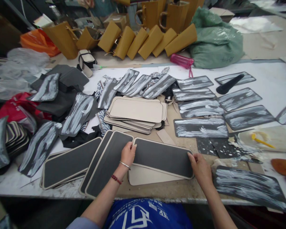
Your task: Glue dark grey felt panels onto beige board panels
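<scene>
A dark grey panel with a cream border [163, 157] lies over a plain cream panel [147, 177] at the table's front. My left hand [128, 153] pinches its upper left corner, thumb and fingers together. At the right end, my right hand [199, 165] grips the edge of the same panel. Left of it are more bordered grey panels [109, 162], overlapping and slanted, and a further low pile [71, 163]. Behind my hands rests a stack of cream boards [135, 109].
Grey pieces streaked with white [200, 127] lie at the right and left. A black tool [230, 84] rests on one. Yellow brush [262, 140] at right. Mustard bags [150, 41], a pink bottle [181, 60] and a green plastic bag [215, 41] stand behind.
</scene>
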The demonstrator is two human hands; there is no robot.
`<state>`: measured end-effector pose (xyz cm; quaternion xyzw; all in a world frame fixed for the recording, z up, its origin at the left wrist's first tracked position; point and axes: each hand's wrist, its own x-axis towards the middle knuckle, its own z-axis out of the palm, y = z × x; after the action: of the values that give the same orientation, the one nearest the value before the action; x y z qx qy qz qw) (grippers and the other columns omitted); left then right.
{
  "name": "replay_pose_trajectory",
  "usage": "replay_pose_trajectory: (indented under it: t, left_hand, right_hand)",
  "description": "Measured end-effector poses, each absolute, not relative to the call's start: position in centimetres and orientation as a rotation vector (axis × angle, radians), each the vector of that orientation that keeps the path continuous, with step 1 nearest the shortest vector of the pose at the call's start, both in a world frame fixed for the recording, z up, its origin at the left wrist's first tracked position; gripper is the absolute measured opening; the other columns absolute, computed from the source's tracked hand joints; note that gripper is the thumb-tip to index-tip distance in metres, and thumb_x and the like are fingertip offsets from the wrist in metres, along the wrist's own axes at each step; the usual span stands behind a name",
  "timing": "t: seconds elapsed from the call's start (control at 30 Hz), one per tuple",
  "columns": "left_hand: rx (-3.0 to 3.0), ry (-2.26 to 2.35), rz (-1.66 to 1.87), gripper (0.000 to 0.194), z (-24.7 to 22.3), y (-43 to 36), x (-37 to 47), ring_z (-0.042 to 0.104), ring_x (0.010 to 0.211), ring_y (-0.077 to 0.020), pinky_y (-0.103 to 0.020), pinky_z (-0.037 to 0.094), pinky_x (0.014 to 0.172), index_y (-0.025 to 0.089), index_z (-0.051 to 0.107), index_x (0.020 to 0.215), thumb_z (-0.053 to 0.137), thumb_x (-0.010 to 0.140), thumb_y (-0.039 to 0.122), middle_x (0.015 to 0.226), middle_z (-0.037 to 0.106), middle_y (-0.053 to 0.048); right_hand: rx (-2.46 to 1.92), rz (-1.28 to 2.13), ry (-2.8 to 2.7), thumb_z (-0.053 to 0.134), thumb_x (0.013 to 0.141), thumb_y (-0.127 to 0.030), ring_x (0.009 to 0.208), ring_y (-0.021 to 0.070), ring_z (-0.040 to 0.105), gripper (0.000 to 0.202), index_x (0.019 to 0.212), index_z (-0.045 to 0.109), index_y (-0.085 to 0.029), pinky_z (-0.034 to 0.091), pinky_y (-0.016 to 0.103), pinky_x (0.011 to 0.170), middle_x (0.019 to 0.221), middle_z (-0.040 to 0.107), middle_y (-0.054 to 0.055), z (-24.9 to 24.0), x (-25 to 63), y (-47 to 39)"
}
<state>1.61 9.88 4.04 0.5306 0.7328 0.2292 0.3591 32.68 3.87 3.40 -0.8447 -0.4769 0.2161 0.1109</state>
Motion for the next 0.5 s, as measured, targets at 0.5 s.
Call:
replay_pose_trajectory:
  t: [0.5]
  left_hand:
    - [0.798,1.687,0.815,0.042,3.3,5.3,-1.1,0.053,0.059,-0.0159,-0.028,0.043,0.061,0.017,0.056,0.066,0.06,0.055,0.058,0.058,0.059,0.001]
  right_hand:
    - [-2.308,0.72,-1.489,0.04,0.08,-0.046,0.057,0.0168,0.049,0.028,0.068,0.045,-0.022,0.03,0.026,0.055,0.059,0.052,0.0,4.7,30.5,3.5]
